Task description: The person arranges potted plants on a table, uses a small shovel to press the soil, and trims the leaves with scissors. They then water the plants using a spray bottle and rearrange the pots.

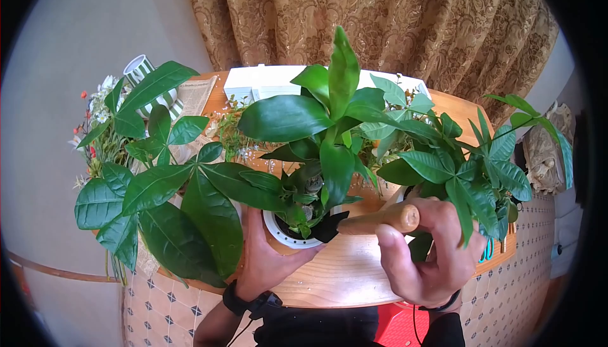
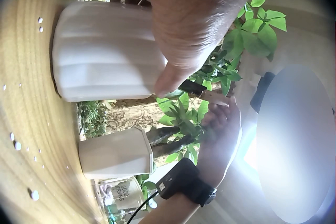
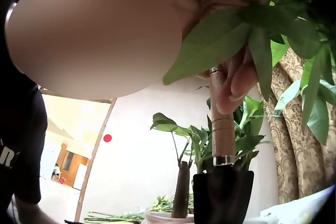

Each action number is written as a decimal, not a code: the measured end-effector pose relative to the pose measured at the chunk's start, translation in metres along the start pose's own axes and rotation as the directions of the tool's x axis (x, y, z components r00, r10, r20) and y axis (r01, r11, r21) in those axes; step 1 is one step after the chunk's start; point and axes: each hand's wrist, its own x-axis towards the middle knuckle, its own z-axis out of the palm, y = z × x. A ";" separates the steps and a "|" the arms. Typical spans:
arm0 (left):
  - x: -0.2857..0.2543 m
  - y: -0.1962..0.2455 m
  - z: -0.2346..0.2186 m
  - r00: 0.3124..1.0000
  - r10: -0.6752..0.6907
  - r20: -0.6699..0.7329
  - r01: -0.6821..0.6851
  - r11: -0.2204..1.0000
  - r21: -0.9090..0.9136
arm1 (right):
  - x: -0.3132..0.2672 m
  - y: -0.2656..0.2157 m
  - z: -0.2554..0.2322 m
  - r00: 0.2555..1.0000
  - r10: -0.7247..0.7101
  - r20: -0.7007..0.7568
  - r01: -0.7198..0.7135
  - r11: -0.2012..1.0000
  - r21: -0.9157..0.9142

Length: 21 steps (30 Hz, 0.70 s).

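Note:
A leafy green plant (image 1: pixel 339 119) stands in a round white pot (image 1: pixel 273 228) near the front of the table. My left hand (image 1: pixel 269 258) holds the side of this pot, thumb along its near side. In the left wrist view the ribbed wall of the pot (image 2: pixel 105 50) shows, with the thumb at its rim. My right hand (image 1: pixel 440 255) grips the wooden handle of a small hand trowel (image 1: pixel 380 219). The trowel's black blade (image 3: pixel 223 192) points down at the pot's right rim; its tip is hidden in the right wrist view. Leaves partly cover the right hand.
Broad-leaved plants spread at the left (image 1: pixel 183 201) and right (image 1: pixel 468 163). A white angular pot (image 2: pixel 115 155) stands beside the held one. Behind are a white box (image 1: pixel 259 82), newspaper (image 1: pixel 195 97) and a striped cup (image 1: pixel 138 68). White granules (image 2: pixel 34 195) lie scattered on the wooden table (image 1: pixel 348 277).

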 end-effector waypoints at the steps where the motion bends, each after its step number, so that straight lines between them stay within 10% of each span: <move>1: 0.000 0.001 0.000 1.000 0.012 0.000 -0.012 1.000 0.029 | 0.000 0.000 0.000 1.000 0.005 0.012 -0.005 1.000 -0.013; 21: 0.000 0.004 0.001 1.000 0.017 -0.006 -0.017 1.000 -0.016 | -0.001 -0.006 0.000 0.994 0.091 0.058 -0.090 0.996 -0.016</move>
